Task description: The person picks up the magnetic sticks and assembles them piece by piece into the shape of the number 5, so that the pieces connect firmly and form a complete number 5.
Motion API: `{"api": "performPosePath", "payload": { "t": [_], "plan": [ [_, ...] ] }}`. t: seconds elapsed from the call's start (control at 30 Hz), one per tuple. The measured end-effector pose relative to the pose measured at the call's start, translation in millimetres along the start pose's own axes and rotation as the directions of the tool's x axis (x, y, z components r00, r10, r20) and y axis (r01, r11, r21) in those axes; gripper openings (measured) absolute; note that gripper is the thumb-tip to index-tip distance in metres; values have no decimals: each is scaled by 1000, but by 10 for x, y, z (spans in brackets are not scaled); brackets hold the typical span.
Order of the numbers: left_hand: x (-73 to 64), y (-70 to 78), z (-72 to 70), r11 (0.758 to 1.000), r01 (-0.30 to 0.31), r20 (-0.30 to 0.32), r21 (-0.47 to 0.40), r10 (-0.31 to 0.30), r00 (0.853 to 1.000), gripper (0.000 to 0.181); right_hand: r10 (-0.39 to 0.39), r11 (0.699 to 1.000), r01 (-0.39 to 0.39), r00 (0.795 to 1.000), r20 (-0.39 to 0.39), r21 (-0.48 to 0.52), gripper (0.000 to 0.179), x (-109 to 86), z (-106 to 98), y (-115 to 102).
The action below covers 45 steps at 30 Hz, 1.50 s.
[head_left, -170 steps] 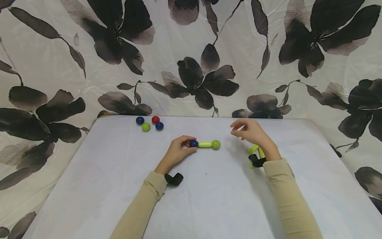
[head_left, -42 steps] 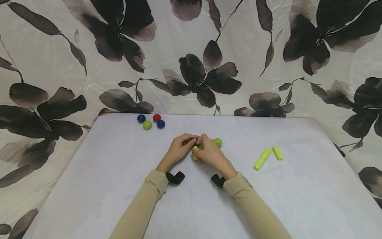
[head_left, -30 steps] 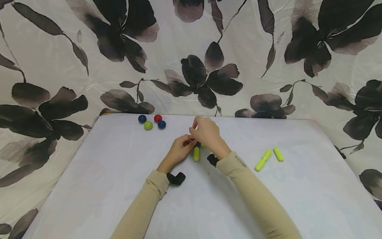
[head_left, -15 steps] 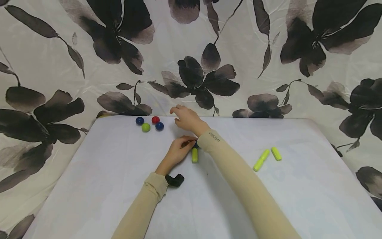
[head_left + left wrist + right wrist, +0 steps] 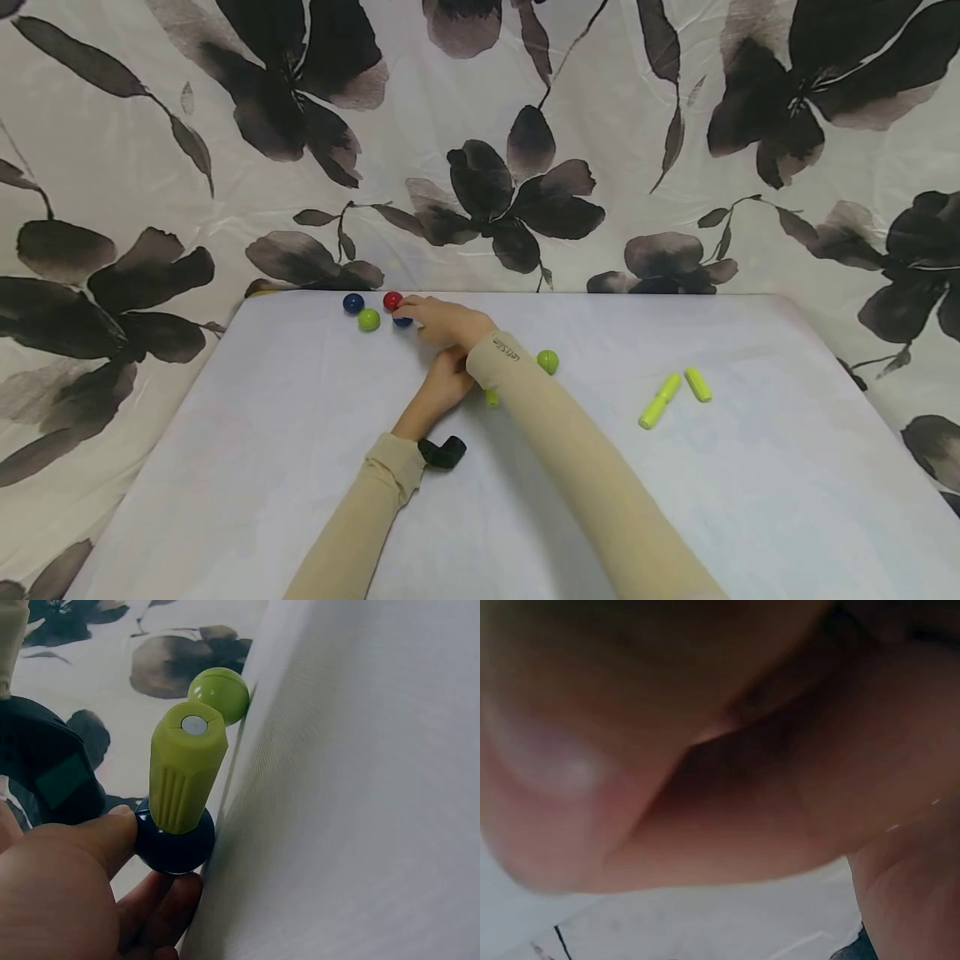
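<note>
In the left wrist view, my left hand (image 5: 67, 877) pinches a dark blue ball (image 5: 176, 851) between thumb and fingers. A yellow-green toy rod (image 5: 184, 776) with a grey disc in its end sticks out from that ball, and a light green ball (image 5: 219, 695) shows behind it. In the head view, my right forearm crosses over and partly covers my left hand. My right hand (image 5: 446, 323) reaches to the loose balls, fingertips over a blue ball (image 5: 402, 322) and beside a red ball (image 5: 392, 301). The right wrist view holds mostly blurred fingers, with no ball visible between them.
Another blue ball (image 5: 353, 303) and a green ball (image 5: 368, 319) lie left of the red one, near the table's back edge. Several yellow-green rods (image 5: 660, 402) lie to the right on the white table (image 5: 750, 500). A floral cloth (image 5: 480, 100) hangs behind.
My right hand has left the joined pieces and moved up and left to the loose balls. A rod now points toward me from the held blue ball. My left hand stays in place.
</note>
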<state>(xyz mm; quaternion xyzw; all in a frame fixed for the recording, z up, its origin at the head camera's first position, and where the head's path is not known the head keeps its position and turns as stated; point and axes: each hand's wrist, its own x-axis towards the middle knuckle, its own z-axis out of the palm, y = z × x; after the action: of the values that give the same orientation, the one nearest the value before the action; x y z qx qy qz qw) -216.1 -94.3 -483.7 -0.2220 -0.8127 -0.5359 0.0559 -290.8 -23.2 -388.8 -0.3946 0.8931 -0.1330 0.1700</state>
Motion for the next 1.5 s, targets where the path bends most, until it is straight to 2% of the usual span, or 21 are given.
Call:
{"api": "performPosePath", "payload": {
  "t": [0.17,0.37,0.47,0.57,0.8,0.97,1.13,1.27,1.5],
  "plan": [
    [6,-16,15,999,-55,-4,0,55,999,26,-28,999,28,1000,1,-30,46,-6,5,-5],
    [10,6,32,996,-83,-12,26,83,996,28,-54,996,53,998,-15,-74,41,-20,-5,-29],
    [12,14,36,996,-87,-8,25,88,996,29,-43,997,42,999,-6,-59,38,-33,3,-31],
    [12,22,39,997,-66,-4,26,67,998,27,-7,999,8,1000,9,-35,34,-54,19,-20],
    [35,11,56,1000,-10,9,17,10,1000,25,-1,1000,2,999,-38,19,32,-73,69,87],
    [53,24,72,1000,24,13,-3,-24,1000,16,28,997,-24,998,-55,71,34,-212,-10,73],
    [58,44,70,997,71,29,21,-71,997,19,2,995,9,994,-106,103,32,-338,-117,128],
    [57,61,51,998,59,56,24,-60,997,21,-16,995,29,990,-138,96,32,-439,-215,176],
    [42,63,21,994,109,77,30,-111,991,23,-11,993,41,967,-254,111,31,-687,-365,209]
  ]
}}
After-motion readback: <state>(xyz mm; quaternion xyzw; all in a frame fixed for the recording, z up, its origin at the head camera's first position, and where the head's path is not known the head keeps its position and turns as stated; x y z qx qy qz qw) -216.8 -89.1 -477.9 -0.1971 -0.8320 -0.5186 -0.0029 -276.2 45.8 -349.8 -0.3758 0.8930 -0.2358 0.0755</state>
